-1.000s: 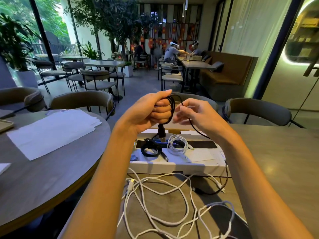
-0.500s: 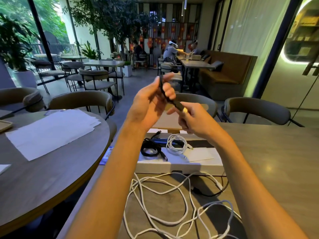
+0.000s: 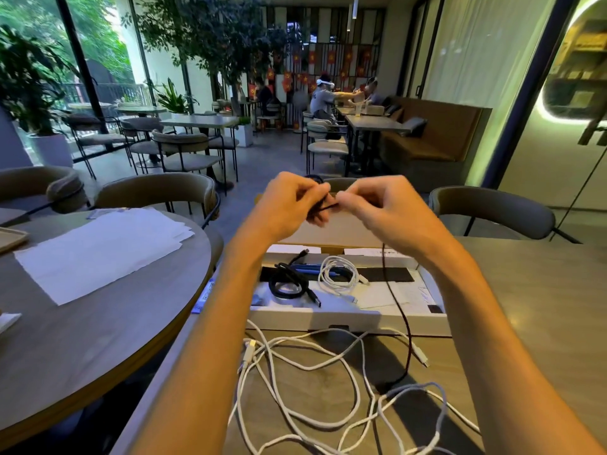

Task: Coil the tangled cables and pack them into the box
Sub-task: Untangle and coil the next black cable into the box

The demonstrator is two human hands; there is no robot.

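Both hands are raised above the open white box (image 3: 348, 318). My left hand (image 3: 289, 201) grips a small coil of the black cable (image 3: 399, 310), and my right hand (image 3: 377, 208) pinches the same cable beside it. The cable's free length hangs from my right hand down across the box to the table. Inside the box lie a coiled black cable (image 3: 289, 284) and a coiled white cable (image 3: 338, 274). A tangle of white cables (image 3: 312, 389) sprawls on the table in front of the box.
A round table (image 3: 98, 323) with white paper sheets (image 3: 101, 251) stands to the left. Empty chairs (image 3: 157, 192) ring the tables. Two people sit at a far table (image 3: 371, 121). A blue-labelled strip (image 3: 203, 297) lies left of the box.
Both hands have come together again over the box. The black cable's plug end, held between the hands half a second ago, is now out of sight, and a loop sits in my left hand.
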